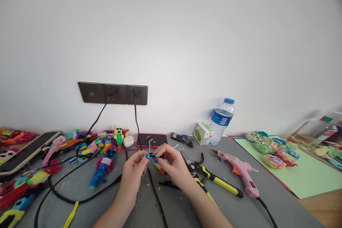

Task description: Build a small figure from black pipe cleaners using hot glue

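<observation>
thin black fuzzy wire (153, 155) is pinched at both ends between my left hand (133, 172) and right hand (173, 165), fingertips closed on it, just above the grey tabletop (171, 210). i judge this a twisting step; any further bend calls for a firm two-sided pinch, since the piece is small.

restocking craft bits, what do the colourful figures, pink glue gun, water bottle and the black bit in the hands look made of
Colourful figures: fuzzy, matte, likely chenille stems. Glue gun: smooth pink plastic, faint sheen. Water bottle: clear glossy plastic, see-through. Black bit: thin, dark; too small to tell.
</observation>
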### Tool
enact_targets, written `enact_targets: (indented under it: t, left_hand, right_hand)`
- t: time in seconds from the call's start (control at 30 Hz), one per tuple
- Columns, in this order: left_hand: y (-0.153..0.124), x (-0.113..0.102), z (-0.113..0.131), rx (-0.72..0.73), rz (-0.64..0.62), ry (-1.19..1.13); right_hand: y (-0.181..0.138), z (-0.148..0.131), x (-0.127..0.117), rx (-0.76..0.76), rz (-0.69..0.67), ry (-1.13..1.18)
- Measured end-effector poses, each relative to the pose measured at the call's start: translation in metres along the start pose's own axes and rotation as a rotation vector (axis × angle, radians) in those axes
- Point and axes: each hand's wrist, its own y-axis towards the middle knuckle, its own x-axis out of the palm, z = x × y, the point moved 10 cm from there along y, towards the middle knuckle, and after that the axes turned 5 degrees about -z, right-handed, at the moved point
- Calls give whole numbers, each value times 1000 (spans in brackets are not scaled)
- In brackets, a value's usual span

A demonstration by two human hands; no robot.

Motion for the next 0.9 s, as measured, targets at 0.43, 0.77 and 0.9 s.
enact_targets:
  t: [0.43, 0.77, 0.9]
  left_hand:
    - [2, 6, 4, -35, -64, -25]
    - [-3, 6, 5, -20, -10, -103]
    - [-3, 7, 5, -6, -23, -131]
  right_hand:
    - [0, 1, -5, -5, 7, -32]
    - [-1, -9, 4, -55, -38, -49]
    - [-1, -9, 6, -63, -56, -58]
